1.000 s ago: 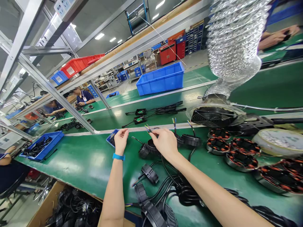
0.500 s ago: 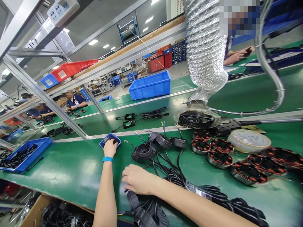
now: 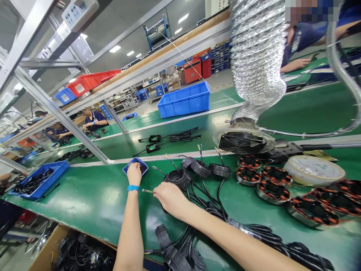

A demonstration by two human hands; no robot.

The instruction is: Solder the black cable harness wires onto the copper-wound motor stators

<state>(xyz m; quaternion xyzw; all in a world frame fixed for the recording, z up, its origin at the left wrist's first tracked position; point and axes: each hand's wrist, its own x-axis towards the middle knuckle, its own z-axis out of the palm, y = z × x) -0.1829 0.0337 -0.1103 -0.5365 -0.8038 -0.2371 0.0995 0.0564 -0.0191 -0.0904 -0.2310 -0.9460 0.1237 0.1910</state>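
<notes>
My left hand (image 3: 134, 174), with a blue wristband, is at the small blue tray (image 3: 144, 172) of dark small parts; its fingertips are over the tray and what they pinch, if anything, is too small to make out. My right hand (image 3: 169, 197) is closed on a cable, whose stripped wire ends (image 3: 147, 191) stick out to the left of the fingers. Behind it are black round housings (image 3: 177, 177) with coloured wires pointing up. Nearer to me lie more black housings (image 3: 175, 252) with cables.
Copper-wound stators (image 3: 272, 191) and a round clear tub (image 3: 314, 170) are on the right. A foil duct (image 3: 258, 56) hangs over a fan (image 3: 242, 141). A blue bin of cables (image 3: 42, 180) is at left, a cardboard box (image 3: 50, 250) below. Other people sit further off.
My right hand has risen from the near housings and now shows wire ends at its fingers. My left hand stays at the small tray. The view has shifted a little.
</notes>
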